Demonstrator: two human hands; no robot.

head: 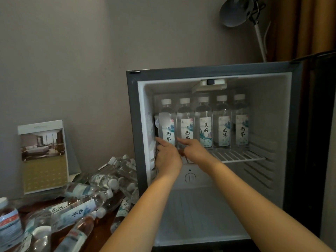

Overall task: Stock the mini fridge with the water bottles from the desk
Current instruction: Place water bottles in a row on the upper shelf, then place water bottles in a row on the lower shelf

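One open mini fridge (132,124) fills the right half of our view, its door (320,124) swung out to the right. Left of it stands the wooden desk (102,230), where loose water bottles (80,211) lie in a heap, with a hotel card (43,157) leaning on the wall behind them. Inside the fridge, on the wire shelf (240,156), five stocked bottles (205,128) stand upright in a row at the back. We reach in with both arms. Our left hand (168,159) covers the base of the leftmost bottle (166,128), forefinger along its side; we cannot tell whether the other fingers wrap it. Our right hand (195,151) lays a straight forefinger (183,141) on the second bottle (186,124) without gripping it.
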